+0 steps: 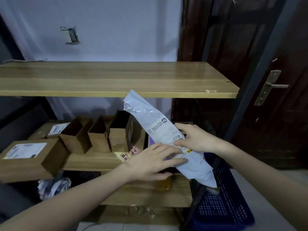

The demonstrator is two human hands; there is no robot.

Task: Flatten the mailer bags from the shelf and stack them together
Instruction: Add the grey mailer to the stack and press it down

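A long white mailer bag (146,117) with a printed label slants from the front edge of the top wooden shelf (103,77) down to the right, over the middle shelf (93,160). My right hand (195,139) grips the bag's middle, thumb on the label and fingers behind it. My left hand (153,162) lies with straight fingers across the bag's lower part. A crumpled white bag (53,185) sits on the shelf below, at the left.
Several open brown cardboard boxes (98,132) and a closed labelled box (31,157) stand on the middle shelf. A blue plastic crate (223,200) stands at the lower right. A dark door with a metal handle (273,86) is at the right.
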